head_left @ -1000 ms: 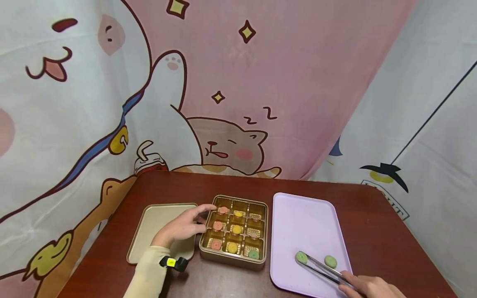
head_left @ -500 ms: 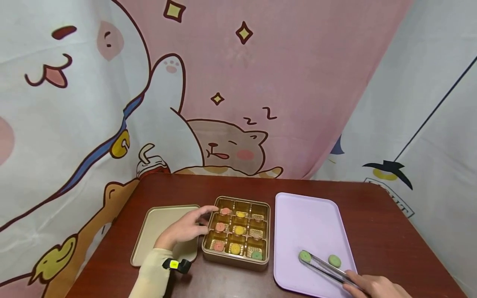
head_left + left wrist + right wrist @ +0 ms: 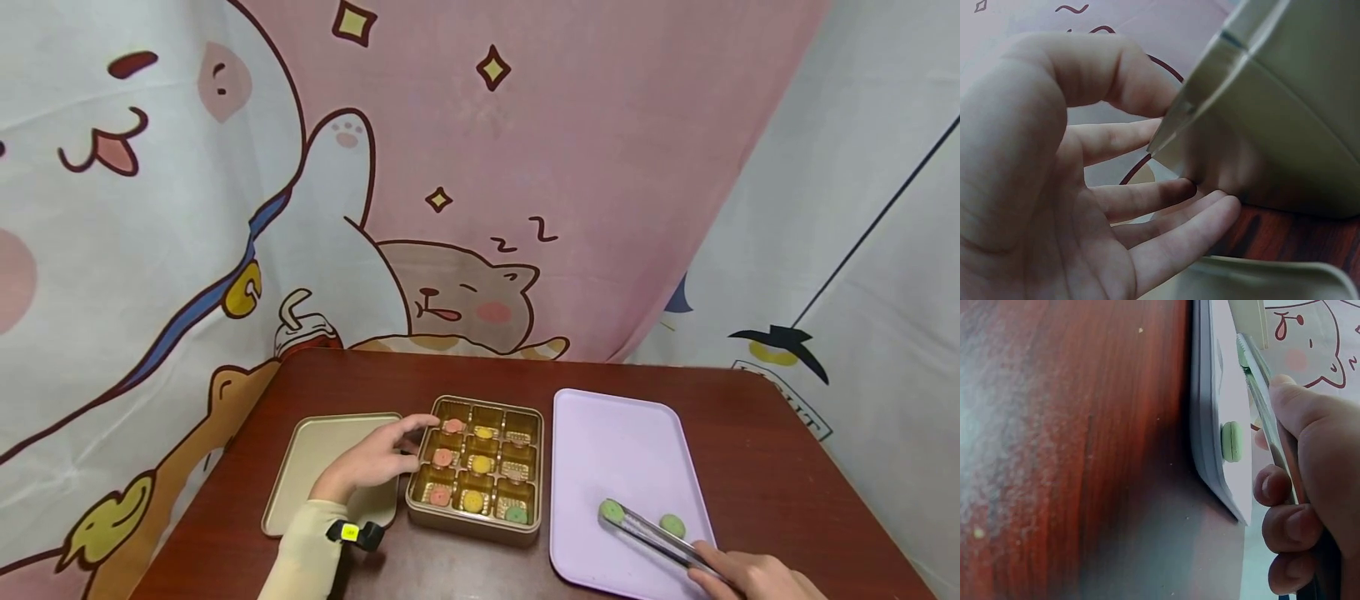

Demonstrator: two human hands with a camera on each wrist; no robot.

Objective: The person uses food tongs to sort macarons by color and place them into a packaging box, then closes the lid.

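Note:
My right hand [image 3: 753, 573] grips metal tongs [image 3: 663, 543], whose tips are at a green macaron [image 3: 611, 511] over the lilac tray [image 3: 618, 442]. A second green macaron [image 3: 1232, 442] stays on the tray beside the tongs. My left hand [image 3: 375, 457] touches the left side of a gold box [image 3: 472, 527] with its fingertips. In the left wrist view the fingers [image 3: 1147, 200] are extended, lightly bent, against the box wall [image 3: 1297, 125]. The box's compartments hold pink macarons [image 3: 442, 457] on the left, yellow macarons [image 3: 482, 464] in the middle and one green macaron [image 3: 516, 515] at front right.
A gold lid [image 3: 318, 450] lies left of the box, partly under my left forearm. The dark red wooden table [image 3: 757, 467] extends right of the tray. A cartoon-printed cloth [image 3: 600, 167] hangs behind the table.
The tongs' arms look closer together at the green macaron, which has shifted slightly up and left since half a second ago. My left hand stays at the box. The head view shifted slightly earlier.

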